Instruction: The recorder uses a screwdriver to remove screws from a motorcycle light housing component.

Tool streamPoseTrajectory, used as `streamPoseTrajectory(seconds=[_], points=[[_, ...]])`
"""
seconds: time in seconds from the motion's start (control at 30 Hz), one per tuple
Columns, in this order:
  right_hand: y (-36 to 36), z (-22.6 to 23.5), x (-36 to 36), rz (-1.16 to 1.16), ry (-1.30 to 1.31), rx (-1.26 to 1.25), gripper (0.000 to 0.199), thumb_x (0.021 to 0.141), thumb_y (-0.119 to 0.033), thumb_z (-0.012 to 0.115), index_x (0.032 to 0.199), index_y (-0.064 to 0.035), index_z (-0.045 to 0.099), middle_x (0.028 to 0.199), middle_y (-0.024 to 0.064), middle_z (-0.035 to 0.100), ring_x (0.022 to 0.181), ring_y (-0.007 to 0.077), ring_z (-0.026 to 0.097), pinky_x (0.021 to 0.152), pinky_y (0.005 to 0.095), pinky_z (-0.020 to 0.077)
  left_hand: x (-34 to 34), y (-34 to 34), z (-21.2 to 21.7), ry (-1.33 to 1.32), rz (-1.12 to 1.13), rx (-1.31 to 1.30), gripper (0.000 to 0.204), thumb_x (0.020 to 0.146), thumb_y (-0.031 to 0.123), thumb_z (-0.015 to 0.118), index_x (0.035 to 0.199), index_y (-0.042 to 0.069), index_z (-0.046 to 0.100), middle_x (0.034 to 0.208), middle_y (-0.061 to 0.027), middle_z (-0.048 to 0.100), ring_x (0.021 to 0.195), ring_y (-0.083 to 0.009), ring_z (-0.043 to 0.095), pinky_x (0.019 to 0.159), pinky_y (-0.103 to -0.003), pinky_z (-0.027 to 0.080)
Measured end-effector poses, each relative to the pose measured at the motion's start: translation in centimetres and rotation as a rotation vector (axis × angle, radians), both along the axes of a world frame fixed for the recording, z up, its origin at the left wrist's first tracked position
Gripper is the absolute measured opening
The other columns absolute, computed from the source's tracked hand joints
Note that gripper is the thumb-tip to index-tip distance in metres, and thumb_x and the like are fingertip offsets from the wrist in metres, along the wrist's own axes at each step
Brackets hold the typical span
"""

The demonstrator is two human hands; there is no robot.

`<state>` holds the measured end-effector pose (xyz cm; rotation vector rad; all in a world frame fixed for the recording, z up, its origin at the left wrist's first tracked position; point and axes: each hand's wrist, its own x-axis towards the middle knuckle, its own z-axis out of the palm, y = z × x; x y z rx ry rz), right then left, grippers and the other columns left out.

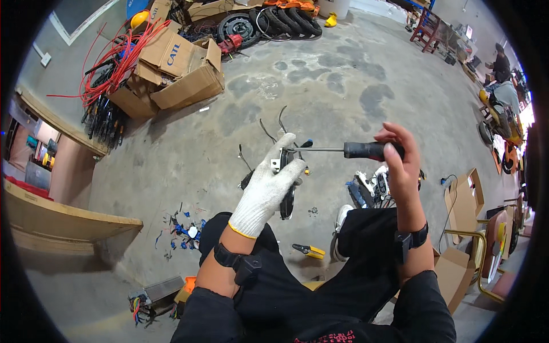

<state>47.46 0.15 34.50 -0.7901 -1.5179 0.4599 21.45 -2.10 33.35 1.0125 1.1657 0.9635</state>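
My left hand [258, 191], in a white knitted glove, grips a narrow black part [287, 204] with a small silver bracket near its upper end. Dark wires [267, 131] stick out beyond the fingers, and much of the part is hidden by the glove. My bare right hand [404, 168] is closed around the black handle of a screwdriver [362, 150]. Its thin shaft lies level, pointing left, and the tip meets the upper end of the part; what it touches there is too small to tell.
Yellow-and-black pliers [309, 251] lie on the floor between my feet. Blue scraps [190, 231] are scattered left, and a heap of white and dark parts [373, 187] lies right. Cardboard boxes [183, 74], red cable [123, 60] and tyres [289, 23] stand farther off. A person [501, 63] is far right.
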Motion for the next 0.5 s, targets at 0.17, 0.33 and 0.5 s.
streamPoseTrajectory(seconds=[0.17, 0.33, 0.5], points=[[1.0, -0.1, 0.9, 0.029, 0.059, -0.810, 0.029, 0.100, -0.019, 0.057, 0.121, 0.0006, 0.063, 0.092, 0.0058, 0.064, 0.056, 0.0069, 0.052, 0.050, 0.0224, 0.0417, -0.6, -0.3, 0.0, 0.024, 0.020, 0.012, 0.058, 0.094, 0.015, 0.064, 0.149, 0.010, 0.044, 0.092, -0.0039, 0.063, 0.078, -0.0123, 0.061, 0.073, -0.027, 0.052], [-0.3, 0.5, 0.2, 0.046, 0.066, -0.131, 0.038, 0.095, -0.016, 0.061, 0.129, -0.0011, 0.058, 0.099, 0.0056, 0.066, 0.086, 0.0101, 0.060, 0.070, 0.0260, 0.0490, 0.0, -0.2, 0.0, 0.047, -0.011, 0.026, 0.058, 0.094, 0.014, 0.063, 0.149, 0.011, 0.044, 0.094, -0.0051, 0.064, 0.078, -0.0128, 0.062, 0.072, -0.027, 0.052], [1.3, -0.6, 1.7, 0.050, 0.049, -0.840, 0.034, 0.100, -0.025, 0.059, 0.125, -0.0017, 0.063, 0.076, -0.0006, 0.059, 0.056, 0.0059, 0.051, 0.050, 0.0231, 0.0396, 0.0, -0.3, -0.3, -0.014, 0.047, 0.031, 0.060, 0.094, 0.014, 0.064, 0.150, 0.010, 0.043, 0.094, -0.0070, 0.066, 0.077, -0.0132, 0.063, 0.072, -0.028, 0.054]])
